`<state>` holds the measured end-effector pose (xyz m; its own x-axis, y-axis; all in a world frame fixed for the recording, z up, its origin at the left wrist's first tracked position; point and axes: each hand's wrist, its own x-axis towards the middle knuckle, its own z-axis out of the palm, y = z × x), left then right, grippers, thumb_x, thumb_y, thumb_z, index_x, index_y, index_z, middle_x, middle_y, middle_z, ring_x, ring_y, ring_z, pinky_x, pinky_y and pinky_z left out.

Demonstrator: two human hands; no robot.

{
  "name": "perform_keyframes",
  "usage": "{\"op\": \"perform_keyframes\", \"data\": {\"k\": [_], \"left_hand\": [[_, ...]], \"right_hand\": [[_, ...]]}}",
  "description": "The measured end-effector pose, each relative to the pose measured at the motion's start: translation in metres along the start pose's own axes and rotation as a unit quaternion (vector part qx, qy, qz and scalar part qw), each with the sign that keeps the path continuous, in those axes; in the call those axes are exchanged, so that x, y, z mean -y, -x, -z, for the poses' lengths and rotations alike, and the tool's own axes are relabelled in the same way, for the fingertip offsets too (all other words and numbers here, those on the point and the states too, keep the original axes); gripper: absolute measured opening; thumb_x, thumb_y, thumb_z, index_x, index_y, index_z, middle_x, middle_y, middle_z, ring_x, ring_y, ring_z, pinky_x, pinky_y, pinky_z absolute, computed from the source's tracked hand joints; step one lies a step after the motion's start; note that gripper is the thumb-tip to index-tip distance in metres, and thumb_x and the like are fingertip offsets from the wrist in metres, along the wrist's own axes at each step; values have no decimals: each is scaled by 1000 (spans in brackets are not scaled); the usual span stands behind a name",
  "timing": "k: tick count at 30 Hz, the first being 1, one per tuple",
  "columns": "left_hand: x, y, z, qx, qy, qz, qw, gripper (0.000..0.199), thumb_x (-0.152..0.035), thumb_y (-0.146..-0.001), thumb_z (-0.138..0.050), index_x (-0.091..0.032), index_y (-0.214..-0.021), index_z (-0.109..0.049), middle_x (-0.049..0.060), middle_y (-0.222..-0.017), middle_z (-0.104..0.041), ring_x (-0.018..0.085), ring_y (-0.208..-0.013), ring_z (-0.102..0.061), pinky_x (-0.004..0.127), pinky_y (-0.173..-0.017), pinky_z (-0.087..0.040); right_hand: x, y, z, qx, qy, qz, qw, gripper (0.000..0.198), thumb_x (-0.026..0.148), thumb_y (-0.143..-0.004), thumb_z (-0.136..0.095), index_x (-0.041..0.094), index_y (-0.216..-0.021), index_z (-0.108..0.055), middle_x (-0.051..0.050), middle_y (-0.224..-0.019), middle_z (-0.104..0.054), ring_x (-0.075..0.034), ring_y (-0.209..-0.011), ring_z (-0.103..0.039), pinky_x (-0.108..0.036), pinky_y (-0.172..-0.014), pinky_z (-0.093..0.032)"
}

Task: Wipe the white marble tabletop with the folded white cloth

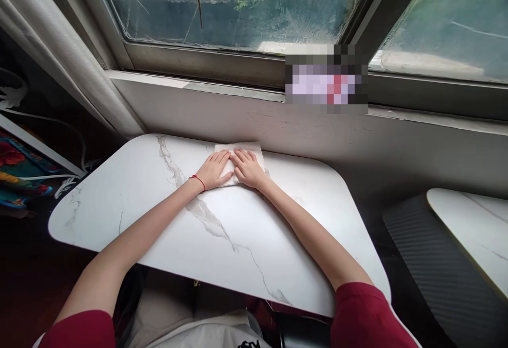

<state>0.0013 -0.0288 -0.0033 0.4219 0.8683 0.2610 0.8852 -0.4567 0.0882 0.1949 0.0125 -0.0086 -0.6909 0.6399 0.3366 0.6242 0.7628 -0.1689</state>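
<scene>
A white folded cloth or paper towel (254,150) lies at the far edge of a white marble-look table (222,231). My left hand (214,169) rests flat on its left half, fingers together and pointing toward the window. A red string circles that wrist. My right hand (246,167) lies flat on the right half, its fingers beside those of the left hand. Both palms press down on the cloth; neither hand grips it.
A grey wall and window sill (238,86) rise just behind the table. A pale curtain (67,56) hangs at the left. A second white tabletop (472,226) stands at the right beside a dark ribbed surface (428,263). Cables and colourful fabric lie at the far left.
</scene>
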Motion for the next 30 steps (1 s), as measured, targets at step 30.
{"op": "perform_keyframes", "data": {"k": [30], "left_hand": [[39,247,80,-23,-87,18,996,59,-31,-101,-34,-9,-156,-30,19,-157,-44,30,-147,-42,50,-122,-36]], "right_hand": [[257,18,-37,-67,-25,59,996,58,33,-100,-43,-1,-148,-47,-30,-154,-43,-42,-145,-38,-59,-118,-31]]}}
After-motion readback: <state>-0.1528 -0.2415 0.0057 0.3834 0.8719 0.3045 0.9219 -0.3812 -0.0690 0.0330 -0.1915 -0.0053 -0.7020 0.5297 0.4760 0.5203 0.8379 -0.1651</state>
